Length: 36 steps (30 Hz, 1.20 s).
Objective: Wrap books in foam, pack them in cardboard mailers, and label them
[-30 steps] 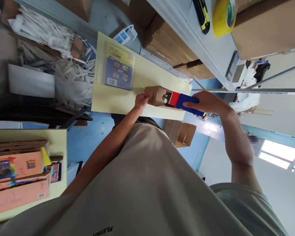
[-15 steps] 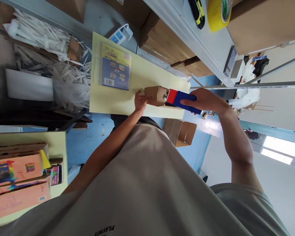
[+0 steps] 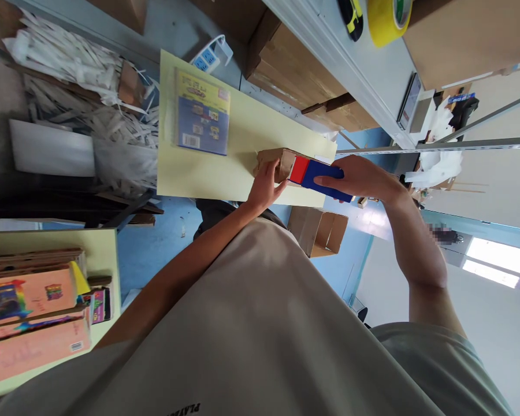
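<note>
A small cardboard box (image 3: 271,160) lies on the pale yellow tabletop (image 3: 212,179). My left hand (image 3: 263,188) grips it along the near side, fingers over its edge and thumb pointing towards the red part of a tape dispenser (image 3: 316,175). My right hand (image 3: 351,176) is closed round the blue body of that dispenser. Its red front end rests against or just over the box; exact contact is hidden. To the left on the same tabletop lies a yellow and blue printed pack (image 3: 203,115) in a clear wrap.
An open cardboard box (image 3: 318,231) stands on the blue floor. Yellow tape (image 3: 387,20) and a utility knife (image 3: 352,17) lie on the upper shelf. A power strip (image 3: 212,55) sits behind the tabletop. Pink printed boxes (image 3: 34,294) are stacked at lower left.
My left hand has moved right along the box, closer to the dispenser. The dispenser's red end has shifted slightly left onto the box, covering the metal roller seen before.
</note>
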Motion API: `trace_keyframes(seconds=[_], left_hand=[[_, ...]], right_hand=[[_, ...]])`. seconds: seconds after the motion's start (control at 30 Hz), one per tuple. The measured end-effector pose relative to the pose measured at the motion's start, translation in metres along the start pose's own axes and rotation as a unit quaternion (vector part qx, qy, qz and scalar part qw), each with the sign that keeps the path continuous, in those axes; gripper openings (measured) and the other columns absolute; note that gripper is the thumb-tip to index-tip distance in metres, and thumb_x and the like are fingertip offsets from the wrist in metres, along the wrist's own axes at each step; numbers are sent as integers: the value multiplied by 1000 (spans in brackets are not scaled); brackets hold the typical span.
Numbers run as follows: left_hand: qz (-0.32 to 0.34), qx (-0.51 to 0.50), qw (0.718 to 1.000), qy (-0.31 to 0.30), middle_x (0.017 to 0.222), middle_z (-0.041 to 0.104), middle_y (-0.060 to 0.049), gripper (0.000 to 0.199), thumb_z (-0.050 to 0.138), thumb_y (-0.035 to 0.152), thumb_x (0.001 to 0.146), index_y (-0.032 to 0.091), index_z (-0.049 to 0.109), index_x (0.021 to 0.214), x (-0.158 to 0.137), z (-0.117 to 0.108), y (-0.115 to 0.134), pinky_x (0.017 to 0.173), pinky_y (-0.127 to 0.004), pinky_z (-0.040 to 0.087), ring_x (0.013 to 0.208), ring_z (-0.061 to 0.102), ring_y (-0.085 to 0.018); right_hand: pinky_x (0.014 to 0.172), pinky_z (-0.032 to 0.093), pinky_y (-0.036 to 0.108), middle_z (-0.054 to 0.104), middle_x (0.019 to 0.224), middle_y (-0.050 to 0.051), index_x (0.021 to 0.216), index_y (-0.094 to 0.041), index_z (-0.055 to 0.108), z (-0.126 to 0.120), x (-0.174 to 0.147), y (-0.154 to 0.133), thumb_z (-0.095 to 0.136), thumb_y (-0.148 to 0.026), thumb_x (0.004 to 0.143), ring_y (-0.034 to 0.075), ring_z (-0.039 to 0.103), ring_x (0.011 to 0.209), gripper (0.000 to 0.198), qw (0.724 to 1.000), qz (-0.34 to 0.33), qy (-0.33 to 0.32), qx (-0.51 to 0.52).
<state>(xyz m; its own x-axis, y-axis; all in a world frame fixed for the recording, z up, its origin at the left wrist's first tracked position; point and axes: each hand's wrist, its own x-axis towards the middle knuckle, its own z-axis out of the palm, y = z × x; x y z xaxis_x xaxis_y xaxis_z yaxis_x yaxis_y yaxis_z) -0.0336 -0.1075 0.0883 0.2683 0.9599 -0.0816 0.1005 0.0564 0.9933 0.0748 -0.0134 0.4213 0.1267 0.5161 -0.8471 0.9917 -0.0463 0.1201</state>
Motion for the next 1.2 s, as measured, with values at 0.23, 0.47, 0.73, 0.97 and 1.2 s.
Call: trace_keyframes(seconds=[0.23,0.47,0.73,0.97,1.2], left_hand=[[29,6,999,-38,166,62,-24,105,97,34,94,19,46,185,31,-17,21,137,-57,49,152,62,-45],[44,28,994,-98,144,67,-18,70,104,25,85,19,73,147,57,-16,28,127,-55,54,138,68,-42],[10,-34,997,-69,122,68,-13,40,104,44,82,26,84,111,49,-9,5,130,-58,55,124,70,-39],[18,58,991,-120,143,66,-17,56,106,50,86,24,86,131,42,-19,-6,131,-58,55,137,70,-41],[-2,112,988,-107,148,70,-18,61,100,57,96,25,82,146,25,-26,9,132,-57,57,144,74,-42]], right_hand=[[71,54,41,74,75,11,104,-23,80,3,-1,3,71,-85,104,31,76,81,63,1000,0,11,-22],[73,53,43,71,73,10,106,-23,80,1,-6,7,73,-88,101,32,77,81,65,1000,-4,17,-26],[73,55,43,73,73,11,106,-24,82,4,5,29,73,-90,101,33,77,83,67,1000,-9,1,-10],[74,56,45,76,71,11,99,-22,86,13,46,91,75,-93,97,32,76,78,72,998,14,-33,-45],[78,57,43,78,72,13,108,-17,88,49,129,125,87,-90,89,33,79,83,76,997,-14,-47,-60]])
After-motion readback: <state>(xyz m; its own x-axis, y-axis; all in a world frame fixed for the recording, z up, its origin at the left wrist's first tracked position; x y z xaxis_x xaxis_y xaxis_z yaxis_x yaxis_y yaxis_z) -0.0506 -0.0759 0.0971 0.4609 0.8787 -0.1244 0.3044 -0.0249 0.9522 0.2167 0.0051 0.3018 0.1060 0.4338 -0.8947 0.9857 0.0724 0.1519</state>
